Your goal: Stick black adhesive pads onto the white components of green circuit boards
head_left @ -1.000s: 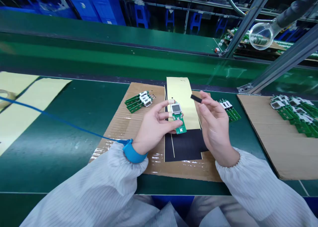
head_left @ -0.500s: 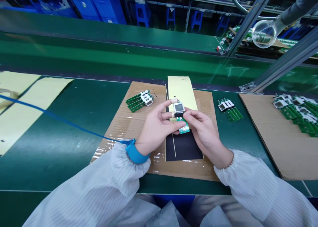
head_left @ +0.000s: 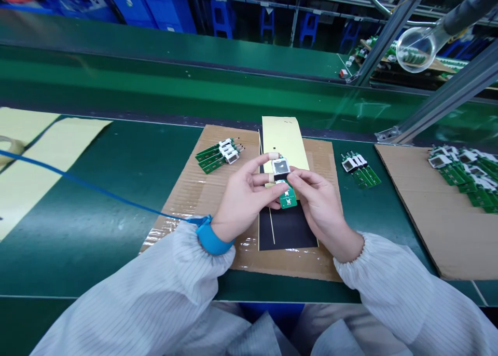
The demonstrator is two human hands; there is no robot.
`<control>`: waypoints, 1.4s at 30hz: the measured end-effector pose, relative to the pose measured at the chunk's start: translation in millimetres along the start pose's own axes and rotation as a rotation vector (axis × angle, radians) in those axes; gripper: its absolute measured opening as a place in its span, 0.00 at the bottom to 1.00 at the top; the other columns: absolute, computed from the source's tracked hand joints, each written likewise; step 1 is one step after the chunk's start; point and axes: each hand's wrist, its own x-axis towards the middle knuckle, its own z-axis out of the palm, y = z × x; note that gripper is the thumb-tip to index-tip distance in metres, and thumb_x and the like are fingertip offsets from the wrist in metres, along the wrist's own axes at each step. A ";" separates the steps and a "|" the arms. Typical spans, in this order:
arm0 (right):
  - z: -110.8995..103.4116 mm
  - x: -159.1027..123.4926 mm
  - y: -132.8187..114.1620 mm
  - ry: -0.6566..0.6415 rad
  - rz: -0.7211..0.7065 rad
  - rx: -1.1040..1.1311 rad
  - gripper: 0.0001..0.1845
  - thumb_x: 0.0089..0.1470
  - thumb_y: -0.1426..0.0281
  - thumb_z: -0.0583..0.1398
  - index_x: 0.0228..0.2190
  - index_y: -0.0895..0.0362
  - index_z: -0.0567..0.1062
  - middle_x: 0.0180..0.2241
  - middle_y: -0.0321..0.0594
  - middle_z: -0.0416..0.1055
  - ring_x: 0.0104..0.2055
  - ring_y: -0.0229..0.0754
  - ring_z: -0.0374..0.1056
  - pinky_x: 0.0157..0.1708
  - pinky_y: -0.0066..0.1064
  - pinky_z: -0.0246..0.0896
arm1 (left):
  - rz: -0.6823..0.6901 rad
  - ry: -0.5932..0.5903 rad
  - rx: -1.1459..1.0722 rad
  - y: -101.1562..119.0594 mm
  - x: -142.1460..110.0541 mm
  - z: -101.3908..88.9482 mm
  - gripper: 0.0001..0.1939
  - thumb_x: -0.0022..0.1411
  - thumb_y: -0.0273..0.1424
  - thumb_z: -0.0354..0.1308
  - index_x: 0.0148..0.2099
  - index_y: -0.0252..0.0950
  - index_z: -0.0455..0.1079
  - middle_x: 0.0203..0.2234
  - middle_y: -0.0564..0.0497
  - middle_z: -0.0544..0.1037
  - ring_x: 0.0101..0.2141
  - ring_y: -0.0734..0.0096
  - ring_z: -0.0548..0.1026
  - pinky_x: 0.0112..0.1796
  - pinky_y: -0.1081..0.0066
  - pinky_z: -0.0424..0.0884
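A green circuit board (head_left: 288, 198) with a small white-framed display (head_left: 280, 166) is held up over the cardboard. My left hand (head_left: 249, 187) grips it from the left, thumb on its face and fingers behind; two fingertips wear pale covers. A black strip (head_left: 281, 177) crosses the board just below the display. From the right, my right hand (head_left: 317, 195) is closed, thumb and forefinger pinching at the strip's right end. Beneath lie a black sheet (head_left: 295, 231) and a yellow backing sheet (head_left: 283, 133).
Several similar boards lie left on the cardboard mat (head_left: 187, 190); a small group of boards (head_left: 361, 169) lies right. More boards rest on another cardboard sheet (head_left: 428, 210). A blue cord (head_left: 97, 190) runs to my left wrist strap (head_left: 213, 237). A clear nozzle (head_left: 416, 50) hangs upper right.
My left thumb has shifted slightly on the board, showing more of its lower part. Both hands keep nearly the same position; the whole view has moved very little.
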 end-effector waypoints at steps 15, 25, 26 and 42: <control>-1.3 1.1 5.5 0.026 -0.087 -0.027 0.04 0.47 0.69 0.69 0.29 0.52 0.81 0.38 0.34 0.76 0.46 0.33 0.71 0.48 0.24 0.67 | 0.043 0.013 -0.007 -2.7 1.6 -0.2 0.32 0.56 0.31 0.66 0.61 0.30 0.62 0.27 0.47 0.79 0.23 0.73 0.76 0.24 0.77 0.77; 3.0 -1.0 -1.5 0.047 -0.226 -0.171 0.05 0.46 0.72 0.69 0.29 0.53 0.80 0.37 0.35 0.78 0.42 0.33 0.74 0.44 0.23 0.71 | 0.091 0.075 -0.004 -3.2 0.1 2.6 0.29 0.54 0.31 0.67 0.57 0.30 0.65 0.26 0.48 0.79 0.22 0.72 0.76 0.24 0.76 0.77; 3.2 -1.2 -1.5 0.057 -0.238 -0.182 0.05 0.46 0.72 0.69 0.30 0.53 0.80 0.37 0.35 0.78 0.42 0.34 0.74 0.44 0.24 0.72 | 0.099 0.079 -0.005 -3.9 0.2 2.7 0.29 0.54 0.31 0.67 0.57 0.30 0.65 0.26 0.48 0.79 0.23 0.72 0.76 0.24 0.76 0.77; -8.8 7.8 -6.0 -0.075 -0.007 -0.187 0.30 0.44 0.68 0.70 0.51 0.52 0.74 0.47 0.41 0.76 0.51 0.43 0.72 0.51 0.37 0.72 | 0.103 0.054 0.112 -11.5 4.4 -8.1 0.29 0.54 0.32 0.67 0.56 0.29 0.67 0.25 0.48 0.78 0.21 0.75 0.74 0.24 0.78 0.75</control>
